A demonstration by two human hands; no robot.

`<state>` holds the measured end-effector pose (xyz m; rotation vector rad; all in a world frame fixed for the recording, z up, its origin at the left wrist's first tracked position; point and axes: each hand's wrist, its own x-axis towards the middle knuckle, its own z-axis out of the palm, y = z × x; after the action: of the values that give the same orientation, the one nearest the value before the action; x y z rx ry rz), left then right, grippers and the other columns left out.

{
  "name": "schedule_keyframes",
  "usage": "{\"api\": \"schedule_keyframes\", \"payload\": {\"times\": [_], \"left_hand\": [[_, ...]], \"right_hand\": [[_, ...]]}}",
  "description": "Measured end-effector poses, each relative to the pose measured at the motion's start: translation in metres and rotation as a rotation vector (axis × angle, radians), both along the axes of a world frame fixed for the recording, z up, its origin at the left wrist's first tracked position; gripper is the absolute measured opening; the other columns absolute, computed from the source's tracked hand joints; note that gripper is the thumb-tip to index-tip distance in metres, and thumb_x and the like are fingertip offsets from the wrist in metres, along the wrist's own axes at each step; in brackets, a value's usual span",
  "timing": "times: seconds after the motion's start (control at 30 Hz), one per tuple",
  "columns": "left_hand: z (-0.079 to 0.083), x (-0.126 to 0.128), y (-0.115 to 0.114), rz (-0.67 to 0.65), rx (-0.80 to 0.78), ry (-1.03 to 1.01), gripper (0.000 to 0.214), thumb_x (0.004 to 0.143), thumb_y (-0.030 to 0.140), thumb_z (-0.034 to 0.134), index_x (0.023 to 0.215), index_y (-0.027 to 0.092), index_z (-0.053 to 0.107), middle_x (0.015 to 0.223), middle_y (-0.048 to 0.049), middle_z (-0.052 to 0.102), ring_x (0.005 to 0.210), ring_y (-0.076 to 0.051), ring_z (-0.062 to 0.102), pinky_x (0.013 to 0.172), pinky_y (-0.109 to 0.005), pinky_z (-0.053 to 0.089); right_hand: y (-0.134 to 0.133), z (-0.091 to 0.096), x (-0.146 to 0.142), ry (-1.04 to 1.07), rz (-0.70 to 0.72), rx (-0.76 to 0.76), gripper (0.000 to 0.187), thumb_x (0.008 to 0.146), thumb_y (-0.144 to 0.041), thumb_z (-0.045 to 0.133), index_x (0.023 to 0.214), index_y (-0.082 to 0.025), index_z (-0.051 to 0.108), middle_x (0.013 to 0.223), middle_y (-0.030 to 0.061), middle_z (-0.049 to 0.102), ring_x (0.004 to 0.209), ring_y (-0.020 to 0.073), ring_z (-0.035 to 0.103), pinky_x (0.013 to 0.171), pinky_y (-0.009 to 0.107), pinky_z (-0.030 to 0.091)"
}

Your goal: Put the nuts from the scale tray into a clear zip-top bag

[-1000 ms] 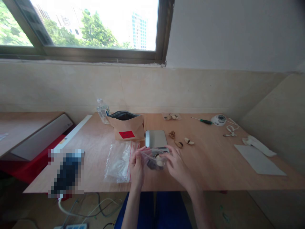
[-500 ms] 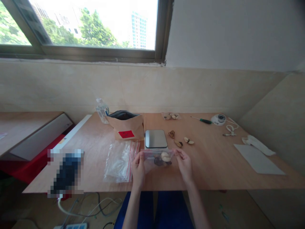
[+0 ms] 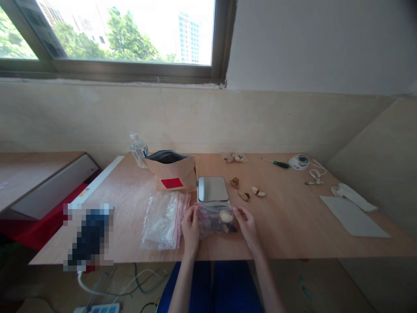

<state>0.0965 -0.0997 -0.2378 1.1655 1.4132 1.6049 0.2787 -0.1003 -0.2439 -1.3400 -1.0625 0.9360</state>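
At the near edge of the wooden table [image 3: 293, 226], the left hand [image 3: 190, 228] and the right hand [image 3: 247, 225] each pinch one side of a small clear bag [image 3: 217, 218], fingers closed on its top corners. The bag hangs between the two hands just above the tabletop, and it holds a few pieces, one pale and some dark; they look like nuts, though the view is too blurred to be sure.

Just left of the left hand lies a pile of empty clear bags [image 3: 163, 219] with red strips along their edges, flat on the table. Right behind the held bag sits a small scale [image 3: 213, 188] with a grey metal plate. To the right of the scale, a few loose nuts [image 3: 244, 193] rest on the wood, close together.

Left of the scale stands a brown paper pouch [image 3: 172, 173] with a red label, its top open. A plastic water bottle [image 3: 138, 150] stands just behind the pouch's left corner. Another small bag of nuts [image 3: 233, 158] lies near the wall behind the scale.

Farther right along the back are a green-handled screwdriver [image 3: 276, 163], a small round white device [image 3: 299, 161] and a white cable [image 3: 314, 176]. Near the right edge lies a sheet of paper [image 3: 353, 216], with a crumpled white piece [image 3: 350, 196] just behind it.
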Motion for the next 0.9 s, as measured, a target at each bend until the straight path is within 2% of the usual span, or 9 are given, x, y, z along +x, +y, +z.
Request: {"api": "schedule_keyframes", "payload": {"times": [0.13, 0.23, 0.3, 0.47, 0.67, 0.9], "left_hand": [[0.000, 0.002, -0.001, -0.056, -0.025, -0.040, 0.031, 0.082, 0.044, 0.054, 0.080, 0.017, 0.068, 0.077, -0.0051, 0.069, 0.075, -0.019, 0.064, 0.069, -0.028, 0.048], [0.000, 0.003, -0.001, -0.101, -0.015, -0.045, 0.030, 0.082, 0.043, 0.056, 0.084, 0.016, 0.070, 0.082, -0.0060, 0.070, 0.079, -0.020, 0.064, 0.072, -0.028, 0.048], [-0.001, 0.003, -0.001, -0.088, -0.013, -0.027, 0.029, 0.081, 0.042, 0.056, 0.085, 0.016, 0.070, 0.083, -0.0058, 0.070, 0.080, -0.020, 0.063, 0.072, -0.028, 0.047], [-0.004, 0.000, 0.000, -0.001, -0.032, 0.001, 0.029, 0.081, 0.042, 0.057, 0.080, 0.016, 0.068, 0.076, -0.0046, 0.068, 0.074, -0.019, 0.062, 0.070, -0.027, 0.046], [-0.001, -0.001, 0.003, 0.015, -0.059, -0.081, 0.028, 0.078, 0.042, 0.059, 0.080, 0.015, 0.065, 0.077, -0.0048, 0.068, 0.072, -0.018, 0.062, 0.067, -0.026, 0.046], [-0.009, -0.003, 0.006, -0.013, -0.063, -0.119, 0.030, 0.078, 0.043, 0.059, 0.086, 0.015, 0.067, 0.087, -0.0074, 0.069, 0.082, -0.020, 0.063, 0.074, -0.029, 0.048]], "right_hand": [[-0.002, 0.009, -0.002, 0.047, -0.145, 0.027, 0.041, 0.074, -0.053, 0.061, 0.084, -0.015, 0.069, 0.084, 0.0103, 0.072, 0.080, 0.0255, 0.067, 0.072, 0.036, 0.053], [0.000, 0.012, -0.005, 0.043, -0.076, 0.056, 0.039, 0.076, -0.051, 0.060, 0.085, -0.015, 0.070, 0.087, 0.0101, 0.072, 0.081, 0.0246, 0.067, 0.072, 0.034, 0.053], [0.002, 0.010, -0.006, 0.000, -0.026, 0.066, 0.037, 0.076, -0.050, 0.060, 0.085, -0.015, 0.070, 0.085, 0.0097, 0.072, 0.079, 0.0242, 0.066, 0.071, 0.033, 0.052], [0.009, -0.006, -0.002, -0.074, -0.206, 0.080, 0.042, 0.078, -0.054, 0.056, 0.081, -0.014, 0.067, 0.077, 0.0091, 0.071, 0.070, 0.0220, 0.065, 0.064, 0.031, 0.051], [0.013, -0.019, 0.001, -0.109, -0.161, 0.108, 0.042, 0.080, -0.054, 0.053, 0.085, -0.015, 0.065, 0.081, 0.0096, 0.071, 0.074, 0.0221, 0.066, 0.066, 0.030, 0.051], [0.012, -0.018, 0.000, -0.026, -0.123, 0.058, 0.040, 0.077, -0.054, 0.057, 0.086, -0.017, 0.066, 0.082, 0.0087, 0.072, 0.076, 0.0237, 0.067, 0.068, 0.033, 0.052]]}}
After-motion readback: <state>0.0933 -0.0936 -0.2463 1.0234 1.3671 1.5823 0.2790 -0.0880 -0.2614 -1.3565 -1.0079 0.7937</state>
